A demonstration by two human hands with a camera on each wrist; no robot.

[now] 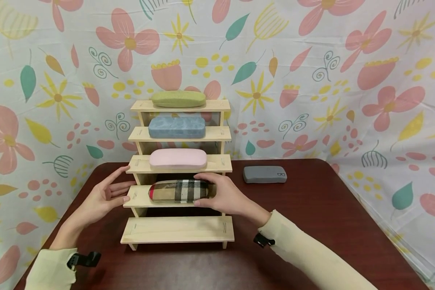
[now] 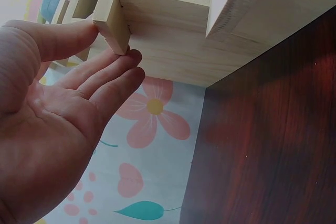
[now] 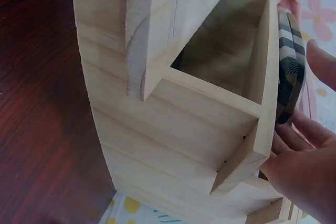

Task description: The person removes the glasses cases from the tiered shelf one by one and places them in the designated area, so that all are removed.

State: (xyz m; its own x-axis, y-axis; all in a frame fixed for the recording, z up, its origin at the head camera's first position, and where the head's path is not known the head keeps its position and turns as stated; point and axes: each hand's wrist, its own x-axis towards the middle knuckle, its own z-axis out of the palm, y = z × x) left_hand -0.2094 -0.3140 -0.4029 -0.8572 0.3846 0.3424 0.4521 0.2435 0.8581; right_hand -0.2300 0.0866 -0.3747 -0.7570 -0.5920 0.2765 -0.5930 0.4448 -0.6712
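A wooden tiered stand (image 1: pixel 177 231) stands on the table, each upper step bearing a glasses case. My left hand (image 1: pixel 105 195) holds the stand's left side, its thumb at the end of the second step from the bottom. In the left wrist view, the left hand (image 2: pixel 68 93) has thumb and fingers on either side of a board end. A plaid glasses case (image 1: pixel 183 191) lies lengthwise on that step. My right hand (image 1: pixel 226 195) grips its right end, thumb in front and fingers behind. The right wrist view shows the right hand (image 3: pixel 310 150) beside the plaid case (image 3: pixel 290 66).
Above are a pink case (image 1: pixel 178 158), a blue case (image 1: pixel 177 127) and a green case (image 1: pixel 179 98), one per step. A grey case (image 1: pixel 264 175) lies on the dark table (image 1: pixel 293 225) right of the stand. Flowered cloth (image 1: pixel 275 80) hangs behind.
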